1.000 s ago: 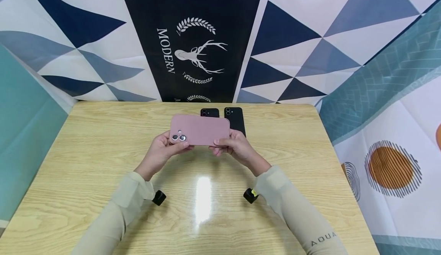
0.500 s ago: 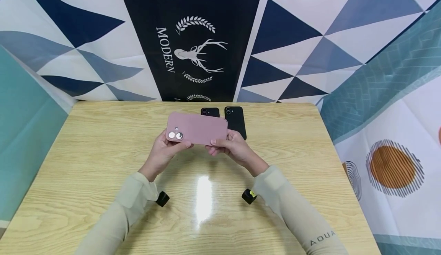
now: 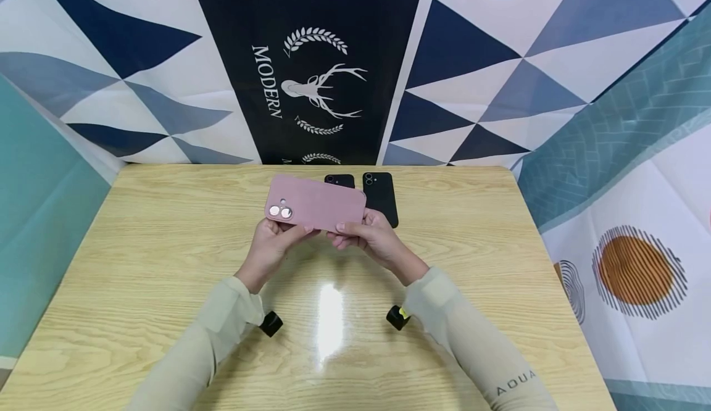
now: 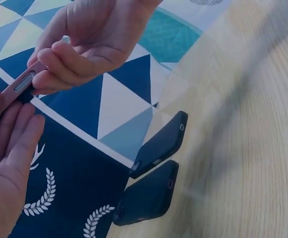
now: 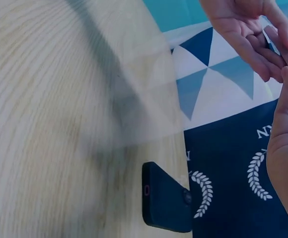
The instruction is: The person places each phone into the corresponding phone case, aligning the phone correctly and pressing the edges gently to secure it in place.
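Note:
A pink phone (image 3: 316,201), held lengthwise above the table, has its back and two camera lenses turned up in the head view. My left hand (image 3: 271,250) pinches its lower left edge, the thumb on top near the lenses. At the lower right corner, my right hand (image 3: 379,238) grips it between thumb and fingers. The left wrist view catches the pink phone (image 4: 17,89) edge-on, with a long slot in its side. Behind it on the table lie a larger black phone (image 3: 380,198) and another black phone (image 3: 340,180), mostly covered in the head view.
The wooden table (image 3: 166,232) ends at a patterned cloth backdrop (image 3: 328,41). A black wrist camera (image 3: 271,323) sticks out from the left sleeve, another black wrist camera (image 3: 397,317) from the right sleeve. Light reflects off the table (image 3: 466,244) between the forearms.
Both hands have shifted slightly left with the pink phone. Its left end has risen in the picture, so it now slants down to the right. The black phones stay put.

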`<act>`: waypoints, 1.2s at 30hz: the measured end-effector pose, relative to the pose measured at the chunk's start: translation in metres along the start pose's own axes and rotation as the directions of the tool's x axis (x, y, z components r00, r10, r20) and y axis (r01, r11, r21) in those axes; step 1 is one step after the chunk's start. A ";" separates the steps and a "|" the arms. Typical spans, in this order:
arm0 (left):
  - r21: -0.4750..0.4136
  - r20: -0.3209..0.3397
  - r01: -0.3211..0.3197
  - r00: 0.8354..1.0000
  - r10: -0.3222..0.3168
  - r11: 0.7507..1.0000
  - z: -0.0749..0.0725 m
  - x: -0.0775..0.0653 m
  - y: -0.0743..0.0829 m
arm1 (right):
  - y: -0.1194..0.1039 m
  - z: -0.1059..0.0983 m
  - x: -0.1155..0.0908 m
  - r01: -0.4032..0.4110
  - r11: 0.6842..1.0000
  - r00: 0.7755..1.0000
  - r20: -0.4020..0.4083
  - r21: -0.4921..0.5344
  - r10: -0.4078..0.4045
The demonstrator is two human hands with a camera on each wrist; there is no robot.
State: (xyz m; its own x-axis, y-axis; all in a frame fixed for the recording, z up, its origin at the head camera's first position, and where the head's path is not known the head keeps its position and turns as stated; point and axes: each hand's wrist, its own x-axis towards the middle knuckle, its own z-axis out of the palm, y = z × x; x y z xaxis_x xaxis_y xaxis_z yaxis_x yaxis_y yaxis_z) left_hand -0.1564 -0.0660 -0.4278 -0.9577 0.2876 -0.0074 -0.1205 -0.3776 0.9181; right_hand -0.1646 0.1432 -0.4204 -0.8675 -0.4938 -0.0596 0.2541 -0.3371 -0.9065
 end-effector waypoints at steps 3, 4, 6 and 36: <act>-0.056 -0.014 -0.013 1.000 0.012 0.998 0.000 0.001 0.000 | -0.001 0.001 0.000 -0.001 1.000 1.000 0.016 -0.013 0.001; -0.072 -0.024 -0.016 1.000 0.014 0.997 0.000 0.002 0.000 | -0.002 0.002 0.000 -0.002 1.000 1.000 0.024 -0.020 0.002; -0.095 -0.046 -0.020 0.999 0.016 0.995 0.000 0.003 0.000 | -0.003 0.003 0.001 -0.003 1.000 0.999 0.039 -0.030 0.004; 0.018 -0.176 0.079 0.982 -0.074 0.997 0.001 0.009 0.000 | 0.000 -0.003 -0.003 -0.067 0.971 0.993 0.080 -0.228 0.088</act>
State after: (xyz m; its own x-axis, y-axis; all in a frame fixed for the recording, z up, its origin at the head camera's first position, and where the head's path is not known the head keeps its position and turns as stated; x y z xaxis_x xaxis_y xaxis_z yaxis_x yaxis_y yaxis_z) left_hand -0.1649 -0.0627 -0.4273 -0.9772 0.1550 -0.1453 -0.1906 -0.3375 0.9218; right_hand -0.1633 0.1472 -0.4211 -0.8048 -0.5841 -0.1051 0.2076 -0.1112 -0.9719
